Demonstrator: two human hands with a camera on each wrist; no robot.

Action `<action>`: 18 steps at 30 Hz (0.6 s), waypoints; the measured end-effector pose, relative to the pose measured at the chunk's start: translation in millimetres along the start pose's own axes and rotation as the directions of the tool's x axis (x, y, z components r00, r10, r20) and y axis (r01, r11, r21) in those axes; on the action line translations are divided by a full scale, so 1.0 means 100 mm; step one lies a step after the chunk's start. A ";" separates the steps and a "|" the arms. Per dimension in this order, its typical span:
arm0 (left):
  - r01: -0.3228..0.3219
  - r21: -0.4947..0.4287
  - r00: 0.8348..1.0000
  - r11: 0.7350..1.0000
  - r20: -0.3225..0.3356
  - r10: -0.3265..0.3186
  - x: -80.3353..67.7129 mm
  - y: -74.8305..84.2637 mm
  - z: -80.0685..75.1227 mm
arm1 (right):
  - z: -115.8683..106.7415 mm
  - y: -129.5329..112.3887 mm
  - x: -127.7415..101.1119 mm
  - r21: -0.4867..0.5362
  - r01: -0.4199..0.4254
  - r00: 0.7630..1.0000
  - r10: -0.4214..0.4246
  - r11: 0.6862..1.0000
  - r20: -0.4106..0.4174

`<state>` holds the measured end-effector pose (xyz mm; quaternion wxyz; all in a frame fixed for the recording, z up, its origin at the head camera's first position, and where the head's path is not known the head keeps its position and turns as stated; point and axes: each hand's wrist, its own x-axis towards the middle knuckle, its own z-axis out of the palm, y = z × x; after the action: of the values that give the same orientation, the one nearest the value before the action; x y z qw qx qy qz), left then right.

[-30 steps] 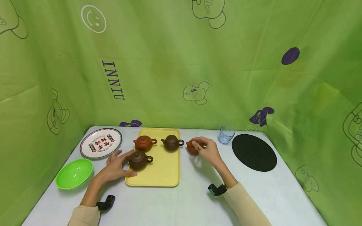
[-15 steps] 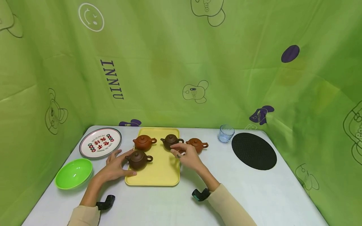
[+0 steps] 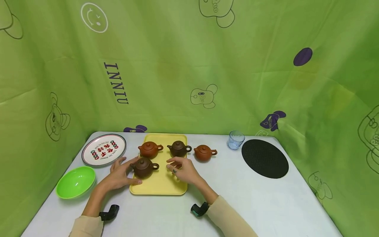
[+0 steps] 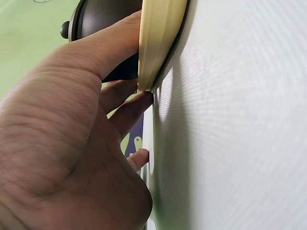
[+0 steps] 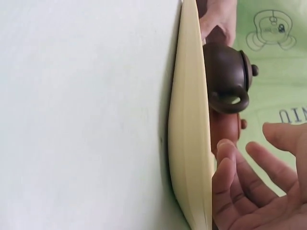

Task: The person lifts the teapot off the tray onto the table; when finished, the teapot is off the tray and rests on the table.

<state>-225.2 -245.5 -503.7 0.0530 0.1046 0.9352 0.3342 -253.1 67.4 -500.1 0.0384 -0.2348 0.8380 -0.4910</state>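
My left hand (image 3: 118,176) rests at the left edge of the yellow tray (image 3: 165,184), beside a dark brown teapot (image 3: 143,168). Its thumb lies over the tray rim (image 4: 156,43) and its other fingers are spread; whether it touches the teapot is hidden. Over the tray's right half, my right hand (image 3: 183,170) holds nothing, its fingers loosely bent and apart. Behind on the tray stand a reddish-brown teapot (image 3: 149,150) and a second dark teapot (image 3: 178,149). Another reddish teapot (image 3: 203,153) sits on the table just right of the tray.
At the left are a white plate (image 3: 103,149) with red characters and a green bowl (image 3: 76,182). A blue glass (image 3: 236,140) and a black round mat (image 3: 265,158) lie at the right. Green cloth (image 3: 189,65) encloses the white table (image 3: 251,204).
My right hand has let go of the reddish teapot right of the tray and moved left, past the rear dark teapot, to above the tray. My left hand has stayed in place.
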 end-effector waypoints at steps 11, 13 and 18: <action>-0.014 0.007 1.000 1.000 -0.001 0.014 -0.01 0.00 0.00 | 0.23 -0.02 0.05 0.095 -0.023 0.999 0.018 0.995 0.051; -0.017 0.007 1.000 1.000 -0.002 0.017 -0.01 0.00 0.01 | 0.27 -0.04 0.06 0.108 -0.030 0.999 0.025 0.994 0.042; -0.009 0.010 1.000 1.000 -0.005 0.009 -0.01 0.00 0.01 | 0.35 -0.08 0.10 0.136 -0.048 0.998 0.044 0.990 0.034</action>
<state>-224.5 -244.9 -504.4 0.0486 0.1081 0.9365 0.3301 -249.3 31.7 -509.8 0.0788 -0.2198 0.8069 -0.5426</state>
